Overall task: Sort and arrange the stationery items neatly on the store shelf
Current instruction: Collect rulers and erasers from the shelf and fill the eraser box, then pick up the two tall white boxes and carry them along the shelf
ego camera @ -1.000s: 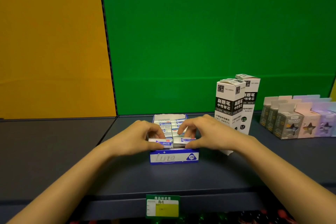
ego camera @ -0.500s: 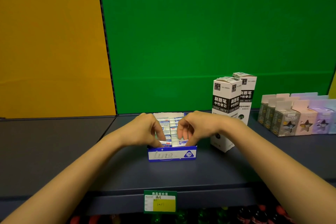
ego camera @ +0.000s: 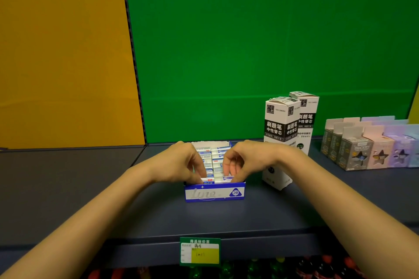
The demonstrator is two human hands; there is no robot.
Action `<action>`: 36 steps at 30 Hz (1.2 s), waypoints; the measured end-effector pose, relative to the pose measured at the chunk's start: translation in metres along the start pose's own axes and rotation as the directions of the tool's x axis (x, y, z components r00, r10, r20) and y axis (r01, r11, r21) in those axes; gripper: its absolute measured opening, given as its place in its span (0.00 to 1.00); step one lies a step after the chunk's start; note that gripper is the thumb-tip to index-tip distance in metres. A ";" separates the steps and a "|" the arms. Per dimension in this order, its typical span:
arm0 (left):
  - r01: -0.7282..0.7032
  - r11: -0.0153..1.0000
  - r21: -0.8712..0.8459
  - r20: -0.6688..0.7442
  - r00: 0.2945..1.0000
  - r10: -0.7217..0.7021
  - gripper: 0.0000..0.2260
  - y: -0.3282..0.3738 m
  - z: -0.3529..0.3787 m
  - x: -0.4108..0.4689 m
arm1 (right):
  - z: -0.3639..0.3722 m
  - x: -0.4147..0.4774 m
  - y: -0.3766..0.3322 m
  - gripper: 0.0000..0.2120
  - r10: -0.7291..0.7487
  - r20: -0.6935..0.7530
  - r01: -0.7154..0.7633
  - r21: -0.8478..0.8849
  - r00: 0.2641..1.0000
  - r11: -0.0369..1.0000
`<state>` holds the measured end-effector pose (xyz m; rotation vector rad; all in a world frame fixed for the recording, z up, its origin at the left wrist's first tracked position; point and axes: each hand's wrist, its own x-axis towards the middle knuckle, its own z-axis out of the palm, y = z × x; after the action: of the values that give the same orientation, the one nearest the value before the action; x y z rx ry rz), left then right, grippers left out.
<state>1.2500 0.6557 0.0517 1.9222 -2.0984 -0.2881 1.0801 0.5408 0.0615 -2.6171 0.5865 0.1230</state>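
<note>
A blue and white open display box marked 2B stands on the dark shelf, filled with rows of small white and blue erasers. My left hand is over the box's left side, its fingertips pressed down on the front-row erasers. My right hand is over the right side, fingers curled down onto the front-row erasers there. Whether either hand pinches a single eraser is hidden by the fingers.
Two tall white and black refill boxes stand just right of the eraser box. Several small grey, pink and lilac star-window boxes line the far right. A green and yellow price tag hangs on the shelf's front edge. Bottles show below.
Both hands have lowered the erasers they held above the box's front into its front row, and now press on them inside the box.
</note>
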 end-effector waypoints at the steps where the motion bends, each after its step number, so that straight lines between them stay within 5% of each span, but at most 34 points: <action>1: -0.001 1.000 -0.008 0.007 1.000 0.001 0.09 0.000 0.000 0.000 | 0.000 0.000 0.001 0.09 -0.005 -0.001 0.005 0.006 1.000 1.000; 10: 0.015 0.999 -0.032 -0.026 1.000 -0.015 0.07 -0.001 0.003 -0.003 | 0.000 -0.005 0.002 0.07 -0.016 -0.001 0.016 0.111 1.000 0.994; 15: -0.034 0.999 0.007 -0.110 0.993 0.034 0.06 -0.004 0.006 -0.008 | 0.008 -0.008 -0.002 0.07 -0.018 -0.179 0.040 0.117 0.984 0.992; 25: -0.072 0.993 0.093 -0.053 0.996 0.077 0.08 -0.005 0.005 -0.012 | 0.024 -0.016 -0.009 0.06 0.003 -0.362 0.006 0.025 0.932 1.000; 30: -0.104 0.992 0.068 -0.272 0.955 0.119 0.13 0.002 0.010 -0.012 | 0.028 -0.042 -0.008 0.07 -0.006 -0.519 0.021 0.023 0.855 1.000; 36: -0.197 0.958 -0.208 -0.422 0.902 0.093 0.20 0.048 0.023 -0.002 | 0.026 -0.101 0.013 0.03 0.058 -0.618 -0.007 0.085 0.784 0.996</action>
<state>1.1977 0.6616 0.0453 1.5157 -1.8181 -0.0943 0.9829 0.5807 0.0511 -2.5373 0.8282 -0.7732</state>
